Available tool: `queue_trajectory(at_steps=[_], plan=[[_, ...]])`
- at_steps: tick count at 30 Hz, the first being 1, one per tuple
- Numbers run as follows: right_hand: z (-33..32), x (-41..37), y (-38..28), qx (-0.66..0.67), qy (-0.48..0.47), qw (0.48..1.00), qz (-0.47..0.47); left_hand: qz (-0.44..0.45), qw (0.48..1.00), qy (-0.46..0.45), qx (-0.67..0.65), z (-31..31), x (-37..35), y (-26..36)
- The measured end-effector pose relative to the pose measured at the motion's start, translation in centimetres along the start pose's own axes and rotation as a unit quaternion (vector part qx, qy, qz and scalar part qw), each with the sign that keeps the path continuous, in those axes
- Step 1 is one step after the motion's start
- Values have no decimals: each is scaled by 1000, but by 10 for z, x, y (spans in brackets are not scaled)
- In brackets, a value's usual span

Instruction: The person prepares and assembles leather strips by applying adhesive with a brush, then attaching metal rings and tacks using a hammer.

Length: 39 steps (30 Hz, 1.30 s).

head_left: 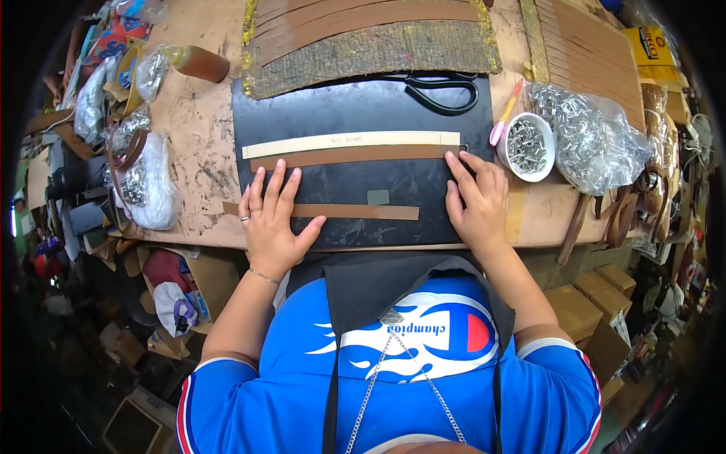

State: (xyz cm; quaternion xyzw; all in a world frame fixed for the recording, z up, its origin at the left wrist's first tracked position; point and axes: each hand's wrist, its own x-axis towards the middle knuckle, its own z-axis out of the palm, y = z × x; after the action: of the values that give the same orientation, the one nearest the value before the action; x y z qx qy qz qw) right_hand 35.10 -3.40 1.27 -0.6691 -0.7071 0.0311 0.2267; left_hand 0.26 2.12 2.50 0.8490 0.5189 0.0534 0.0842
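A long brown strip point(340, 157), apparently leather, lies on a black mat point(348, 181). Just above it, along its upper edge, runs a cream strip point(302, 145) with small writing on it. My left hand point(274, 223) rests flat with fingers spread, its fingertips at the brown strip's left part. Under that hand passes a second, shorter brown strip point(370, 212), partly covered. My right hand point(482, 203) touches the right ends of the upper strips with its fingertips, thumb apart. Between the brown strips sits a small grey-green piece point(378, 197).
Black-handled scissors point(446, 98) lie at the mat's top, partly beneath a rough board point(423, 49) bearing brown strips. On the right are a white bowl point(527, 171) of metal pieces, a pink-handled tool point(497, 135) and a plastic bag of buckles point(597, 144). A bottle point(200, 63) stands upper left.
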Motion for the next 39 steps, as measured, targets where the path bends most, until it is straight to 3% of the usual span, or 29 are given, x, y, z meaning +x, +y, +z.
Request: queue_trajectory(at_steps=[39], plan=[[0, 1, -1, -2, 15, 1000, -9, 4, 1000, 14, 11, 0, 1, 2]])
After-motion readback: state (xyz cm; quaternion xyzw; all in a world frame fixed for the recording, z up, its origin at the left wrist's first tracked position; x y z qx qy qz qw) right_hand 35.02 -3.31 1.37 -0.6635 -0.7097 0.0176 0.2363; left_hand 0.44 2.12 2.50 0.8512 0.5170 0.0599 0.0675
